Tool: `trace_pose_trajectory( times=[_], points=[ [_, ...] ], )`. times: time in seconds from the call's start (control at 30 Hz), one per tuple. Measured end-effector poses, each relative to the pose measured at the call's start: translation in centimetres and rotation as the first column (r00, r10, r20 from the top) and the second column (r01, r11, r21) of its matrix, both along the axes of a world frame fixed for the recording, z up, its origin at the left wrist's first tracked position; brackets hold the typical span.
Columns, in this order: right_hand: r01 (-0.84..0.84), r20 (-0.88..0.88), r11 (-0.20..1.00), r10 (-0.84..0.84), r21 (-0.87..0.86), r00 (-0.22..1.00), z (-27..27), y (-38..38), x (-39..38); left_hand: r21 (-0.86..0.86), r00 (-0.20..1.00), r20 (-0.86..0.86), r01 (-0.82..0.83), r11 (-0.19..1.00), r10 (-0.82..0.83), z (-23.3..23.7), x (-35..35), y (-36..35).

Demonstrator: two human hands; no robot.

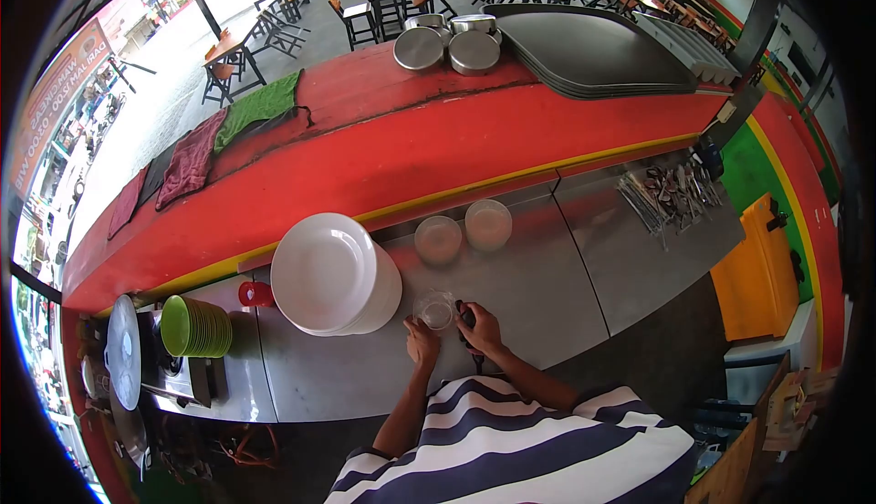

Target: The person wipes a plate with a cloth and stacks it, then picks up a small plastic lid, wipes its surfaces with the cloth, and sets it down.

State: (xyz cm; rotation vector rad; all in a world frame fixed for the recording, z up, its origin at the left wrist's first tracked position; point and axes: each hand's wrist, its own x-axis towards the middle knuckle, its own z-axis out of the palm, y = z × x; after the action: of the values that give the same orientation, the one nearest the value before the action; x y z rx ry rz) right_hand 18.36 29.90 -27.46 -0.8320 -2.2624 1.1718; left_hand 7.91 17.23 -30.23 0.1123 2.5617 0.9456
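A small clear container point(434, 309) stands on the metal counter in front of me. My left hand point(422, 343) is at its lower left edge, fingers drawn together; whether they pinch the rim is too small to tell. Wrapped round a dark-handled object point(468, 317), my right hand point(481, 331) is just right of the container. The far end of that object is hard to make out. Two round translucent containers, one point(438, 239) beside the other point(488, 224), are farther back on the counter.
A tall stack of white plates point(338, 276) stands left of my hands, with a red cup point(256, 294) and green bowls point(196, 326) beyond. Cutlery point(671, 192) lies at the right. Behind rises a red ledge point(411, 157) bearing metal tins point(474, 52) and dark trays point(593, 48).
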Motion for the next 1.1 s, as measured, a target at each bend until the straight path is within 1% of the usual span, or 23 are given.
trace_pose_trajectory(
  times=[0.07,0.1,0.13,0.23,0.33,0.43,0.53,0.63,0.67,0.73,0.83,0.93,1.03,1.1],
  points=[
    [0.069,-0.047,0.988,-0.063,0.137,0.997,-0.4,0.6,0.0,-0.039,0.999,-0.053,0.012,0.999,-0.014,0.2,0.2,0.2],
    [0.104,-0.074,0.974,-0.09,0.203,0.993,-0.6,0.9,-0.1,-0.046,0.997,-0.077,0.009,0.999,-0.013,1.1,0.3,0.4],
    [0.11,-0.074,0.969,-0.095,0.223,0.993,-0.8,1.1,-0.1,-0.052,0.995,-0.101,0.007,0.999,-0.013,1.7,0.4,0.6],
    [0.132,-0.074,0.958,-0.117,0.253,0.99,-1.0,1.1,-0.1,-0.105,0.998,-0.068,-0.001,0.994,-0.006,2.7,0.1,1.0],
    [0.147,-0.071,0.959,-0.134,0.243,0.989,-1.0,1.2,-0.3,-0.076,0.999,-0.044,-0.03,0.997,0.027,3.0,-0.2,1.2],
    [0.134,-0.053,0.963,-0.125,0.235,0.991,-0.8,1.4,-0.3,-0.008,0.973,-0.182,-0.147,0.989,0.143,3.0,0.3,1.8],
    [0.123,-0.062,0.968,-0.112,0.219,0.992,-0.6,1.6,-0.3,0.098,0.907,-0.385,-0.144,0.985,0.171,3.3,0.9,1.8],
    [0.118,-0.059,0.971,-0.108,0.209,0.992,-0.5,1.6,-0.4,0.165,0.943,-0.333,0.068,0.984,-0.01,4.3,0.7,3.1],
    [0.118,-0.049,0.97,-0.11,0.212,0.993,-0.5,1.7,-0.5,0.156,0.881,-0.462,0.189,0.97,-0.097,4.8,0.2,3.8],
    [0.111,-0.043,0.971,-0.105,0.212,0.994,-0.6,1.6,-0.4,0.096,0.682,-0.691,0.414,0.905,-0.239,6.4,-1.7,6.4],
    [0.091,-0.05,0.973,-0.082,0.214,0.995,-1.0,1.9,-0.4,-0.042,0.555,-0.754,0.493,0.869,-0.352,7.9,-4.2,9.6],
    [0.066,-0.046,0.969,-0.057,0.238,0.997,-0.9,2.2,-0.4,-0.291,0.562,-0.636,0.461,0.838,-0.529,8.6,-5.9,11.8],
    [0.054,-0.021,0.965,-0.05,0.255,0.999,-0.9,2.0,-0.4,-0.348,0.544,-0.621,0.454,0.82,-0.564,6.2,-7.2,12.2],
    [0.057,-0.02,0.967,-0.054,0.25,0.998,-0.8,2.2,-0.4,-0.355,0.526,-0.626,0.465,0.811,-0.575,5.0,-7.9,12.1]
  ],
)
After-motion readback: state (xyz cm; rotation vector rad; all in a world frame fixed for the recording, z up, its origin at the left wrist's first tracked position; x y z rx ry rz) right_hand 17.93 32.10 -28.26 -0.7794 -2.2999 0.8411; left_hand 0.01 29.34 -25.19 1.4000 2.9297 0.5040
